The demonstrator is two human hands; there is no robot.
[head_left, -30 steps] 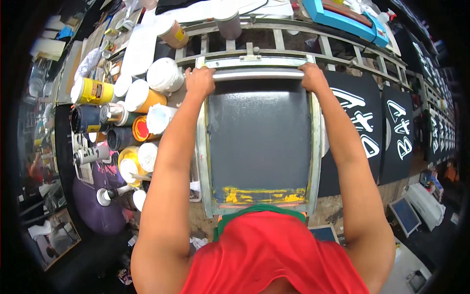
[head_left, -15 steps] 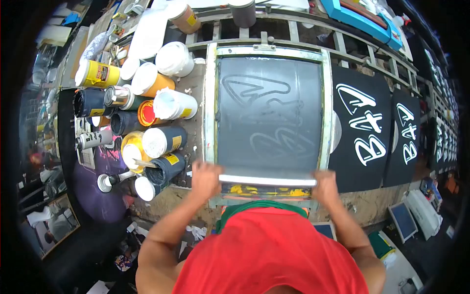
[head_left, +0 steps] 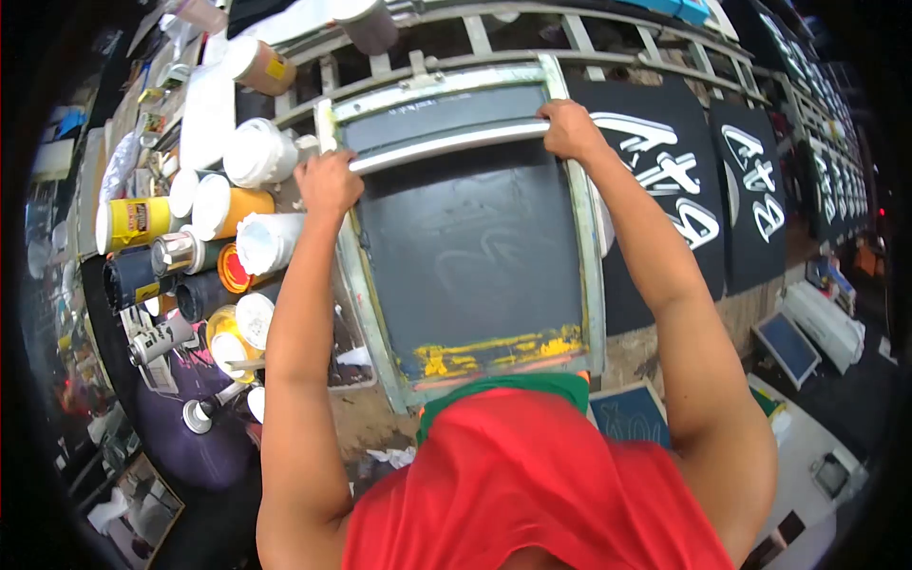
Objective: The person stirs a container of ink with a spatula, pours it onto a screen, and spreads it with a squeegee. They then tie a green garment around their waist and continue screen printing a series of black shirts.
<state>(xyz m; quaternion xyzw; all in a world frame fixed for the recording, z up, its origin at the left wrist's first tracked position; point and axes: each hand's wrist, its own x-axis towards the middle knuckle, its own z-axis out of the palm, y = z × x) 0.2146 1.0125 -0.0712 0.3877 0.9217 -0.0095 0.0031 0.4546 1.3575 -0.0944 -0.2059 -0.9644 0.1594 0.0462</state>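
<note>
Both my hands grip a long squeegee [head_left: 451,145] with a silvery edge, lying across the far part of a screen-printing frame [head_left: 585,285]. My left hand [head_left: 328,180] is closed around its left end, by the frame's left side. At the right end, my right hand [head_left: 573,131] is wrapped over the bar. Dark mesh [head_left: 465,256] fills the frame, with faint letter outlines in it. Yellow smears [head_left: 503,353] mark the near end of the mesh. What lies beneath the screen is hidden.
Many paint tubs, among them a white tub [head_left: 258,152] and a yellow tub [head_left: 133,224], crowd the left. Black panels with white lettering [head_left: 750,180] lie to the right. A metal rail rack [head_left: 475,36] runs along the back. A small blue screen [head_left: 629,415] rests near my right side.
My two hands have carried the squeegee from the near end of the screen to its far end. The view has shifted and tilted.
</note>
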